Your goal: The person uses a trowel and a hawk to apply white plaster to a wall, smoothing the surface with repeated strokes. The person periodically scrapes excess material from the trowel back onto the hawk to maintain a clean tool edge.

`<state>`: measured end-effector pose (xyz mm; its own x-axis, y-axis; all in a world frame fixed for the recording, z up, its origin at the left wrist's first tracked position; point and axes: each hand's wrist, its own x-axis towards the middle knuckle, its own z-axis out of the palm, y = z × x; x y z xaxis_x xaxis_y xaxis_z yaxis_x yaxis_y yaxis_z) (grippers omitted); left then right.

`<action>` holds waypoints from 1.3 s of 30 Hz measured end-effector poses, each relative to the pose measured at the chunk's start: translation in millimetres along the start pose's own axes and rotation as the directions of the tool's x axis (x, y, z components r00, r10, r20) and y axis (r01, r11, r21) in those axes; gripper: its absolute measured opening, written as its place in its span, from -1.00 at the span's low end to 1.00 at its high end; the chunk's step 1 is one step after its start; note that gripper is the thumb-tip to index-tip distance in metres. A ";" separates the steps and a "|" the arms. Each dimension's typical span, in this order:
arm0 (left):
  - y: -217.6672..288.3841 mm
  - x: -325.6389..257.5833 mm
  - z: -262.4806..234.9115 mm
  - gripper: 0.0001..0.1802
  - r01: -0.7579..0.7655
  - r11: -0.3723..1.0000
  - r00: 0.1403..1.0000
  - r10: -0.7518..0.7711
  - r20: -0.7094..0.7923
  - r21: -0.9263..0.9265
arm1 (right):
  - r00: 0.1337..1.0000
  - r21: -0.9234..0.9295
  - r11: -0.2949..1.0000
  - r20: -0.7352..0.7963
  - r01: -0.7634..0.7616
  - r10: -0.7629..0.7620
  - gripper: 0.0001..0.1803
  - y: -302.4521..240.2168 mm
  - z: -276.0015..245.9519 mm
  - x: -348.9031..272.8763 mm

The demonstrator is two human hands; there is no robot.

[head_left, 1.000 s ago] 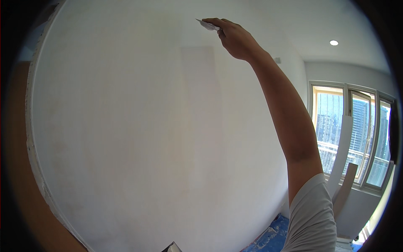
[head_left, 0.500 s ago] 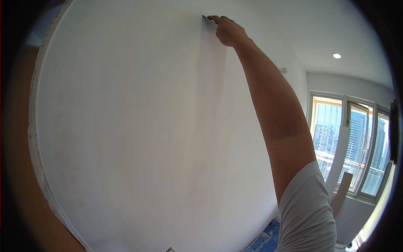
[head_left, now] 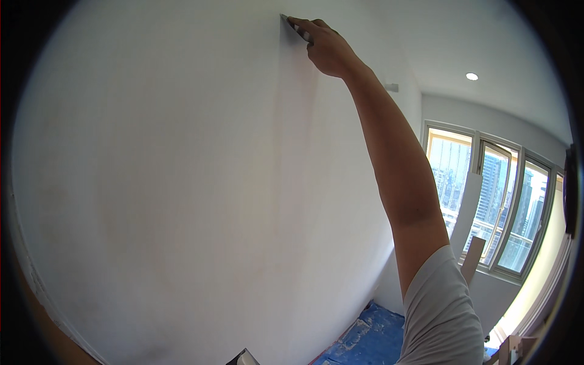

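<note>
I am looking along a broad white wall that is filling most of the view, smooth and matt, with a faint vertical band of different sheen running down below the hand. To the right a window with several panes is letting in daylight, a round ceiling light is glowing above it, and a pale board is leaning near the sill. Blue floor sheeting is lying at the wall's foot, and a small grey tool edge is poking in at the bottom rim. Nothing is standing between the arm and the wall.

My right hand is reaching high, fingers clenched around a thin flat scraper blade, which is pressing against the wall near the top edge of the view. The blade is small, grey and seen almost edge-on. The left hand is not showing.

Compared with half a second ago, the hand and blade are sitting at almost the same height, shifted very slightly along the wall.
</note>
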<state>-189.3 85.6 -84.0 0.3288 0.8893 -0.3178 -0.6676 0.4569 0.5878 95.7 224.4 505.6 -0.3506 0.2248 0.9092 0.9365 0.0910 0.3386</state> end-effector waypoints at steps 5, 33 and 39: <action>9.8 13.2 -1.9 -0.61 0.042 0.999 0.999 -0.042 0.015 0.032 | 1.000 0.025 1.000 0.015 0.000 0.000 -0.20 -14.9 14.9 -43.6; 44.0 42.5 -28.4 -0.61 0.137 0.984 0.971 -0.156 0.182 0.116 | 0.947 0.089 0.971 0.254 -0.223 0.194 0.11 -152.4 107.4 -347.4; 40.2 33.4 -23.9 -0.61 0.124 0.992 0.982 -0.128 0.141 0.035 | 0.931 0.117 0.961 0.302 -0.250 0.205 0.05 -180.6 131.8 -415.6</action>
<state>-221.1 133.2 -88.8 0.5022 0.8174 -0.2822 -0.5978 0.5639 0.5698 71.4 242.4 34.7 -0.1359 0.5213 0.8425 0.9870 0.1445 0.0698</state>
